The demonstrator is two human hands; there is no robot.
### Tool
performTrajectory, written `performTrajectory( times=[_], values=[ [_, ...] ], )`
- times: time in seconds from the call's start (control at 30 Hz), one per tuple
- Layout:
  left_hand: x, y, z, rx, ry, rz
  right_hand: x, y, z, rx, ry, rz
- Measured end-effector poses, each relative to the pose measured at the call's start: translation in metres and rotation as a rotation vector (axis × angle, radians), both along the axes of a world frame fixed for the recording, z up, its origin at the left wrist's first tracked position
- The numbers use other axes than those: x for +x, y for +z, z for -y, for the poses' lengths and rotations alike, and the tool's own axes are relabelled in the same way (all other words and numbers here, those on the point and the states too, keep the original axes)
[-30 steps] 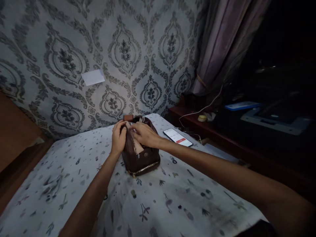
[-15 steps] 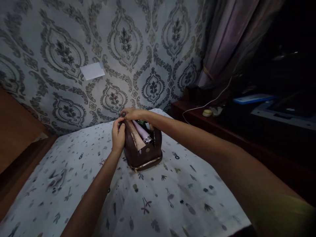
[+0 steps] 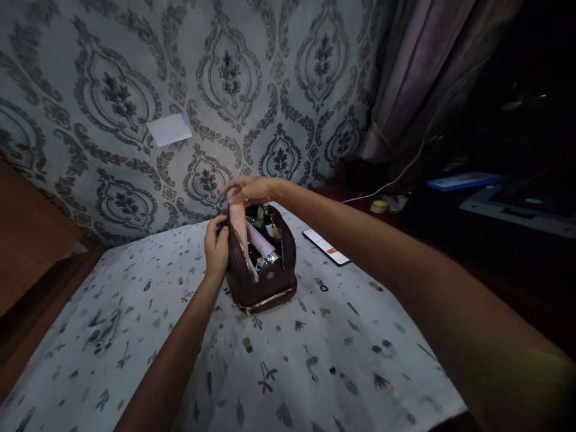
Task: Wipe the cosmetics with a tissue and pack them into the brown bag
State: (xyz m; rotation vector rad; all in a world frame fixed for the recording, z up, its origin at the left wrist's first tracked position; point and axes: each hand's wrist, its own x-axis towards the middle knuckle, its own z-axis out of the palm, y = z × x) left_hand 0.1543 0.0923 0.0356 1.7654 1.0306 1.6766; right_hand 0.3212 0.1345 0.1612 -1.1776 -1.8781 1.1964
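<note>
A dark brown toiletry bag (image 3: 258, 293) stands unzipped on the patterned bed sheet (image 3: 270, 372), its gold zipper teeth spread apart. My left hand (image 3: 216, 247) is closed around the bag's left rim, thumb toward me. Above the far end of the opening, my right hand (image 3: 254, 189) pinches the top of a flat pinkish-beige packet (image 3: 238, 219); its lower end is still inside the bag. Beside it inside lie a lilac tube (image 3: 260, 240) with a shiny silver end and a dark green item (image 3: 257, 224). Other contents are too small to name.
A phone (image 3: 327, 247) with a lit screen lies right of the bag, partly behind my right forearm. Beyond the sheet's right edge is a dark wooden surface with a white cable (image 3: 396, 180) and a small yellow round item (image 3: 378, 206). Patterned wallpaper rises behind.
My right hand has risen from the bag's far rim, drawing the packet up to a steeper angle. More of the contents and the phone now show. My left hand stays on the rim.
</note>
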Motion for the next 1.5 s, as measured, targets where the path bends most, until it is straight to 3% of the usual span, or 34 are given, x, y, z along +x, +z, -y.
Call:
performTrajectory(
  times=[0.13, 0.2, 0.3, 0.43, 0.53, 0.63, 0.93, 1.27, 1.5],
  values=[
    [-0.002, -0.002, 0.001, -0.013, -0.008, 0.001, 0.018, 0.026, 0.021, 0.372, -0.157, 0.083],
    [-0.003, -0.003, 0.003, -0.021, -0.017, 0.005, 0.021, 0.025, 0.044, 0.641, -0.231, 0.175],
    [-0.003, -0.003, 0.006, -0.021, -0.021, 0.033, 0.017, -0.002, 0.088, 0.920, -0.342, 0.299],
    [-0.003, -0.004, 0.006, -0.031, -0.032, 0.060, 0.002, -0.062, 0.136, 1.018, -0.258, 0.416],
    [-0.003, -0.004, 0.006, -0.020, -0.020, 0.044, -0.005, -0.093, 0.151, 1.053, -0.183, 0.445],
    [-0.003, -0.004, 0.006, -0.016, -0.023, 0.038, -0.007, -0.104, 0.154, 1.067, -0.193, 0.396],
    [-0.002, -0.001, 0.007, -0.040, -0.041, 0.095, -0.013, -0.099, 0.153, 0.901, -0.311, 0.197],
    [0.004, -0.002, 0.008, -0.015, -0.011, 0.097, -0.009, -0.099, 0.153, 0.831, -0.232, 0.261],
    [0.005, -0.003, 0.009, -0.038, -0.011, 0.106, -0.016, -0.097, 0.154, 0.826, -0.305, 0.362]
  ],
)
